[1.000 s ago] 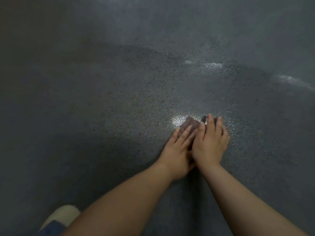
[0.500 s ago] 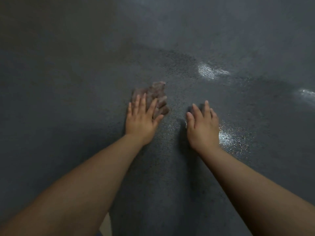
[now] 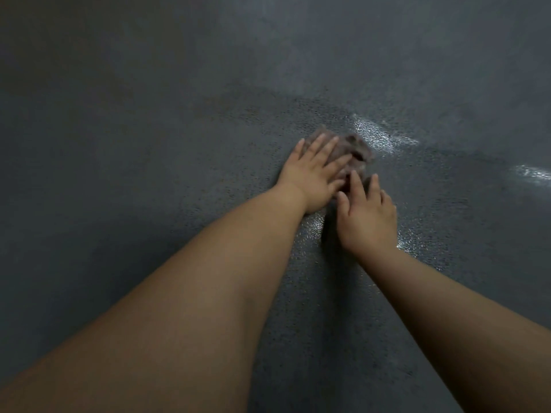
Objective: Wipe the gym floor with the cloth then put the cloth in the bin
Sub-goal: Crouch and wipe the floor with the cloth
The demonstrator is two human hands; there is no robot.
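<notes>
Crumpled cloth (image 3: 353,152) on the wet gym floor (image 3: 149,144).

The cloth is a small, bunched, brownish-grey rag, slightly blurred, lying flat against the floor a little right of centre. The floor is dark grey-blue with a fine pebbled texture; shiny damp streaks lie just right of the cloth and farther right, and a glistening patch lies nearer, below the cloth.

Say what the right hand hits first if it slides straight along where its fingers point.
Probably the cloth: the right hand points up-frame at its near edge, index fingertip seemingly at it already; exact contact unclear.
</notes>
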